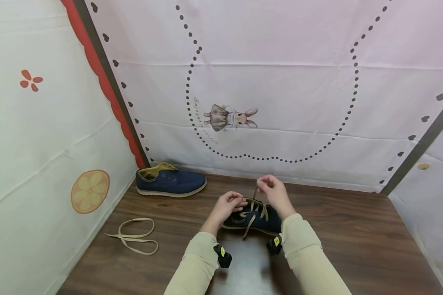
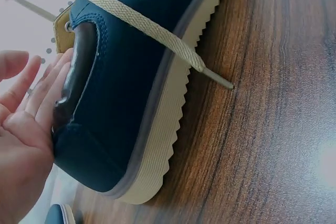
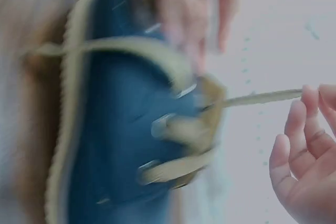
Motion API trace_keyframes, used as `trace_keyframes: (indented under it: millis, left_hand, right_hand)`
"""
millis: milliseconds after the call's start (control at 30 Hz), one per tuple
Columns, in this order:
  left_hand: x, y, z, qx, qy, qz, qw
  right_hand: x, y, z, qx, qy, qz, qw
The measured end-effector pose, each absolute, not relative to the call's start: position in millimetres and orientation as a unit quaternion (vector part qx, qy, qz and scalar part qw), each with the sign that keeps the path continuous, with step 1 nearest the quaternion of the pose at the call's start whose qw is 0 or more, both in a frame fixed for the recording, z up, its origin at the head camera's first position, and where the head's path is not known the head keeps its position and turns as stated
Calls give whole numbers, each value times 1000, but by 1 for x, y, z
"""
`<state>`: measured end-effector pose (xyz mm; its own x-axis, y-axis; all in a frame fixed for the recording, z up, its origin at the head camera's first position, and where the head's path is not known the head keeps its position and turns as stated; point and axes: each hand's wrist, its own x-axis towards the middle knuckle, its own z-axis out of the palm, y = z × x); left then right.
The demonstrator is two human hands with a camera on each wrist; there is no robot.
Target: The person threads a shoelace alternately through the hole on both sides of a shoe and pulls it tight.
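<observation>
A dark blue lace-up shoe (image 1: pixel 270 223) stands on the table between my hands, its toe to the right. A beige shoelace (image 3: pixel 262 98) runs through its eyelets. My right hand (image 1: pixel 275 192) pinches one end and holds it taut above the tan tongue (image 3: pixel 212 103). The other lace end (image 2: pixel 152 32) hangs over the shoe's near side, its tip by the wood. Beside the ankle opening is my left hand (image 1: pixel 225 207); its fairly straight fingers (image 2: pixel 50 90) touch the dark collar lining (image 2: pixel 79 72), with the thumb apart. The right wrist view is blurred.
A second blue shoe (image 1: pixel 177 182), without laces, stands at the back left by the printed cloth wall (image 1: pixel 280 98). A loose beige lace (image 1: pixel 136 237) lies looped on the brown wooden table (image 1: pixel 354 237) at the left.
</observation>
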<state>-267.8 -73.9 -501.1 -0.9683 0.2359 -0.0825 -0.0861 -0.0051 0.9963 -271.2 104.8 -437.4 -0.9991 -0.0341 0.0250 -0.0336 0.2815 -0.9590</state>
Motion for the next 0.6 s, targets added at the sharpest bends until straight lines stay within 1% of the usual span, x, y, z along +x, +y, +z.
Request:
trace_keyframes:
  millis: [100,233,467,600]
  left_hand:
    - [-268,-75,-501,61,688,713,118]
    - [-269,-76,-502,65,688,712,124]
    - [-270,-76,-502,70,683,715,131]
    - [-267,-76,-495,77,679,717,136]
  right_hand:
    - [-272,102,-421,-42,776,-629,-21]
    - [-269,99,-405,-79,756,-649,-37]
    - [-264,98,-397,-147,731,-665,-46]
    - [-261,96,-392,-191,722,-663,-58]
